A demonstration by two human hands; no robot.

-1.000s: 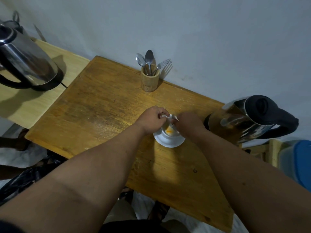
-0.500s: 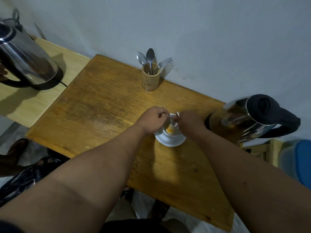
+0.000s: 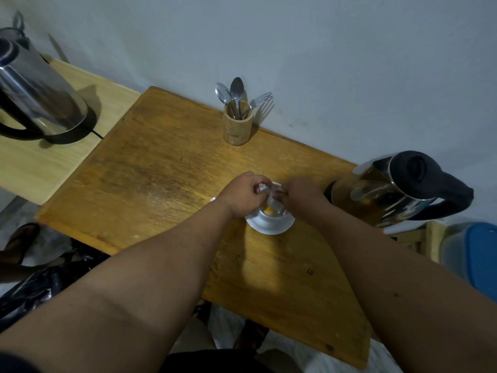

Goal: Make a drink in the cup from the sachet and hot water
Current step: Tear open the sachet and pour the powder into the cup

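Cup on saucer, kettle right, cutlery holder behind

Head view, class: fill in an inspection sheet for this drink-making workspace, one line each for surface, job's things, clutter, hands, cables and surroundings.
Surface: worn wooden table, scuffed.
Job's things: white cup on saucer, orange powder inside; sachet held above it; kettle at right.
Clutter: wooden holder with spoons and fork.
Hands: left hand and right hand both pinch the sachet.
Cables: black cord from the second kettle.
Surroundings: grey wall; paler side table; blue-lidded container.
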